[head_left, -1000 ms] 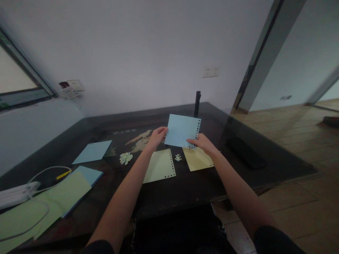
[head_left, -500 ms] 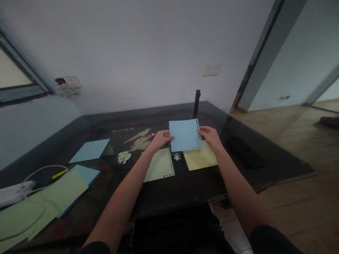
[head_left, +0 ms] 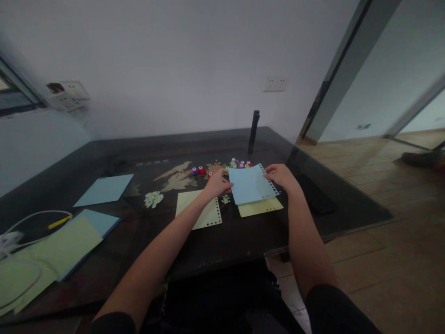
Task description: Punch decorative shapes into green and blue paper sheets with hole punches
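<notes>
Between my hands is a blue sheet of paper with holes punched along its right and lower edges. My left hand pinches its left edge, while my right hand grips the upper right edge. Under it, partly covered, lies a yellow punched sheet. To the left, another pale yellow sheet with holes along its right and lower edges rests on the table. A small heap of paper bits sits between the two yellow sheets. Several colourful round hole punches stand behind the blue sheet.
A larger heap of paper bits lies left of my arm. Further left are a blue sheet, stacked yellow paper and a white cable. A black upright post stands at the back; a dark flat object lies right.
The blue sheet has come down and tilted over the right yellow sheet, both hands still on it. The colourful punches behind it have come into view. My view has shifted slightly.
</notes>
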Demonstrator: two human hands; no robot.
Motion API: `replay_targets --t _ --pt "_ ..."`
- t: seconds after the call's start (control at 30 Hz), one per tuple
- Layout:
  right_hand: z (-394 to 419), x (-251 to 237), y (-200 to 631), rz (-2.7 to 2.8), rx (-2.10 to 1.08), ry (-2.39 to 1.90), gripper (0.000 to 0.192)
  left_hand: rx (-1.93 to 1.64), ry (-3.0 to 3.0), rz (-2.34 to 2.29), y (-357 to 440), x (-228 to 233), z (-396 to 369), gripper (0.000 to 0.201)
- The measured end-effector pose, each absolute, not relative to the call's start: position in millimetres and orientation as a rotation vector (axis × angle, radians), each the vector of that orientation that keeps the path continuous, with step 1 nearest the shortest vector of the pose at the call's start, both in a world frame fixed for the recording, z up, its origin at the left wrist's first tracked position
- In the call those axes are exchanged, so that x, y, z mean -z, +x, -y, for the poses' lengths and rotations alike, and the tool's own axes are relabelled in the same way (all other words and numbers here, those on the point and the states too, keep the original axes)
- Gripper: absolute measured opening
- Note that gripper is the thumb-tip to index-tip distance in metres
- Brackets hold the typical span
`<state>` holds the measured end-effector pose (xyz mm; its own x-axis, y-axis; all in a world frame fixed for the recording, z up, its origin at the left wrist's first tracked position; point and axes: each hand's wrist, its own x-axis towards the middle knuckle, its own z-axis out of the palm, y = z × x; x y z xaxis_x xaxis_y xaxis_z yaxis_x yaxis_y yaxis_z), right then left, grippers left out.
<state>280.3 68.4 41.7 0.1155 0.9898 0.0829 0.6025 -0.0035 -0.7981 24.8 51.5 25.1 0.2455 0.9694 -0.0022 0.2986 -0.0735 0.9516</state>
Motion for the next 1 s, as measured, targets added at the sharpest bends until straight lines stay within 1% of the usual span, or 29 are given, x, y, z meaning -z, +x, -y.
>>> replay_targets --t 0.07,0.13,0.2,0.37,0.47,0.7,1.0 --pt "-68 -41 284 1.624 -0.627 -1.802 0.010 -0.863 1.595 -1.270 30 -20 -48 0.052" --pt "-66 -41 286 1.647 -0.583 -1.901 0.005 -0.836 1.638 -1.308 35 -15 -45 0.053" --pt "-64 -40 286 1.664 -0.561 -1.970 0.004 -0.795 1.697 -1.329 38 -11 -42 0.049" --pt "-64 -37 285 1.720 -0.577 -2.059 0.008 -0.698 1.892 -1.387 43 -7 -37 0.032" --pt "-65 -36 282 1.750 -0.586 -2.088 0.010 -0.682 2.023 -1.412 44 -6 -36 0.026" --pt "-67 -32 279 1.791 -0.584 -2.160 0.012 -0.605 2.197 -1.476 45 -7 -31 0.020" --pt "-65 -35 275 1.881 -0.616 -2.280 0.008 -0.496 2.258 -1.539 46 -11 -28 0.017"
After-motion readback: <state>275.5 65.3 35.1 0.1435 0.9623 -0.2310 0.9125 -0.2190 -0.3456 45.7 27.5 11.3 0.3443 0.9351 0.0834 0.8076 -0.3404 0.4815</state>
